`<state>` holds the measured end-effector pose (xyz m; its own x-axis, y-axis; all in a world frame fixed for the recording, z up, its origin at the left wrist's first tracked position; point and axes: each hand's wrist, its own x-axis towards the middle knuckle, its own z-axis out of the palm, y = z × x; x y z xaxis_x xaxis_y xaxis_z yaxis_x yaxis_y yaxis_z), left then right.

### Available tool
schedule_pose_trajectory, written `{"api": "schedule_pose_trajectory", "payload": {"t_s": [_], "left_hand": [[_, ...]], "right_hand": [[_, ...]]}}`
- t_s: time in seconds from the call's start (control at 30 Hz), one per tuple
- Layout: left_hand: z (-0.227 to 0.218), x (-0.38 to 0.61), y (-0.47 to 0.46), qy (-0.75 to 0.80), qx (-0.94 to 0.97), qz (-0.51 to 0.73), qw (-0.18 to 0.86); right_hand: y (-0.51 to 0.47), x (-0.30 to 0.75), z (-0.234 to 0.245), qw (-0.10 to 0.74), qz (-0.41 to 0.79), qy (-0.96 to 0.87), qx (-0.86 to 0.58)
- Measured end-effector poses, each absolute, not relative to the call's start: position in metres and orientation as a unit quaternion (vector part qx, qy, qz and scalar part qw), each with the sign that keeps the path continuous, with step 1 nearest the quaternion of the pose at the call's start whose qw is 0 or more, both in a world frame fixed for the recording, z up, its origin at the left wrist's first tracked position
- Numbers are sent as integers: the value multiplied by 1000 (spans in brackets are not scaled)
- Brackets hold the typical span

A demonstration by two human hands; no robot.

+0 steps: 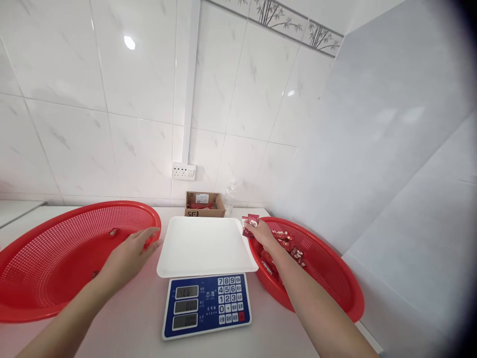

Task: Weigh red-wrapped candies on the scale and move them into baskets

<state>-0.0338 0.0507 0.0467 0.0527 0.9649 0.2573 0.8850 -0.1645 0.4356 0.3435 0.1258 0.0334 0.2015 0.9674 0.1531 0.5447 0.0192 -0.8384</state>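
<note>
My right hand (263, 232) is closed on several small red packets (253, 222), held over the near-left rim of the right red basket (352, 298). More red packets (286, 242) lie inside that basket, partly hidden by my forearm. Between the two baskets stands a digital scale (207, 306) with a bare white weighing pan (204, 248). My left hand (128, 256) is open, fingers spread, above the right side of the left red basket (74, 214). Inside this basket a couple of small packets (114, 232) are visible.
Behind the scale, a small cardboard box (204, 213) with red contents stands against the tiled wall. Beside it is a clear plastic bottle (230, 197). A wall socket (184, 171) sits above the box. A grey-white panel (391, 174) bounds the right side.
</note>
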Motion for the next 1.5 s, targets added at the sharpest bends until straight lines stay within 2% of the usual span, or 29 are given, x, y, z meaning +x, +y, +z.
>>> {"api": "schedule_pose_trajectory", "payload": {"t_s": [0.1, 0.23, 0.37, 0.63, 1.0, 1.13, 1.5], "left_hand": [[39, -4, 45, 594, 736, 301, 123], [33, 29, 45, 524, 758, 354, 161], [31, 44, 49, 500, 772, 344, 187], [34, 41, 50, 499, 772, 341, 199], [45, 24, 45, 515, 751, 358, 205], [44, 18, 45, 521, 749, 353, 208], [43, 16, 43, 508, 752, 355, 225]], "right_hand": [[122, 324, 42, 437, 272, -567, -643], [115, 285, 51, 431, 366, -590, -576], [114, 259, 52, 412, 437, -590, -540], [109, 253, 59, 406, 477, -566, -536], [87, 263, 55, 338, 385, -643, -569], [91, 272, 57, 337, 339, -643, -598], [104, 260, 37, 360, 312, -626, -618]]}}
